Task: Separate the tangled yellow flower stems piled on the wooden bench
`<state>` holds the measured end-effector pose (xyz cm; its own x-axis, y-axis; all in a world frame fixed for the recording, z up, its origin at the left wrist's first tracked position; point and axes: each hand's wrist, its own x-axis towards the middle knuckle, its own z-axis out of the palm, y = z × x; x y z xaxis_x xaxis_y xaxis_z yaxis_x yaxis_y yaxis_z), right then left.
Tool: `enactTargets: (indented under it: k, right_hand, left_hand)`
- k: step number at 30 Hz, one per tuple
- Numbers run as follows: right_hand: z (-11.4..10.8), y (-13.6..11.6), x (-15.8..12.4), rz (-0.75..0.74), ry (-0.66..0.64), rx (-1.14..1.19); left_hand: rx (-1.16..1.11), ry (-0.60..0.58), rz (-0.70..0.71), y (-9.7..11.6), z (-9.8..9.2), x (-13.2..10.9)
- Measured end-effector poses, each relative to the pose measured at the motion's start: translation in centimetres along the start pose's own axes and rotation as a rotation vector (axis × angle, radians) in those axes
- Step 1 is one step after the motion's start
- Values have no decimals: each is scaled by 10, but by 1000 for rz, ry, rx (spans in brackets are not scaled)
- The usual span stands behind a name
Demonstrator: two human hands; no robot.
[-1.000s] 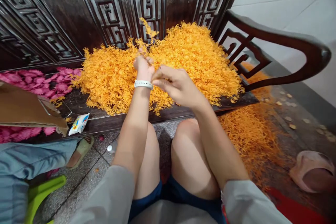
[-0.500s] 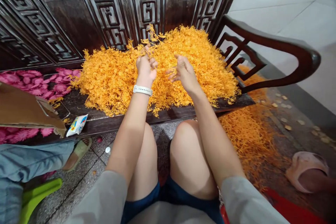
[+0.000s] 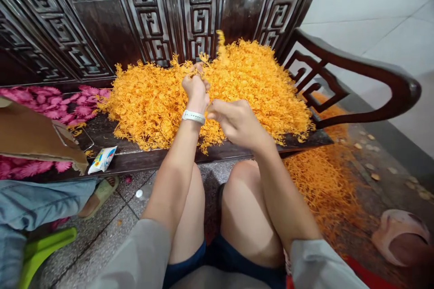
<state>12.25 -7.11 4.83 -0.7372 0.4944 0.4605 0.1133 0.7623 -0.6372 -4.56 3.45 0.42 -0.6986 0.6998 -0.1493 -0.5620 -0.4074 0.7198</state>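
A big heap of orange plastic flower sprigs (image 3: 257, 81) covers the seat of a dark carved wooden bench (image 3: 142, 156). My left hand (image 3: 195, 88), with a white band at the wrist, is closed on an orange sprig (image 3: 222, 49) that sticks up from the heap. My right hand (image 3: 233, 119) is close beside that wrist, its fingers pinched together; what they hold is too small to make out.
Pink plastic flowers (image 3: 61, 106) and a brown cardboard piece (image 3: 34, 137) lie at the bench's left, with a small white packet (image 3: 101, 159) near its edge. More orange sprigs (image 3: 322, 185) litter the floor at right beside a pink slipper (image 3: 400, 235). Another person's jeans-clad leg (image 3: 34, 203) is at left.
My right hand was open over the heap half a second ago; it has drawn back toward me and closed in a pinch. My left hand has stayed closed at the heap.
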Motion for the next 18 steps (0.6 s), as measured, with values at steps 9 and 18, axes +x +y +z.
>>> enactTargets:
  k: [9, 18]
  right_hand:
    - [-7, 44, 4, 265, 494, -72]
    - [1, 128, 18, 552, 394, 495]
  left_hand:
    - [-180, -27, -31, 21, -24, 18]
    - [86, -229, -98, 5, -9, -29]
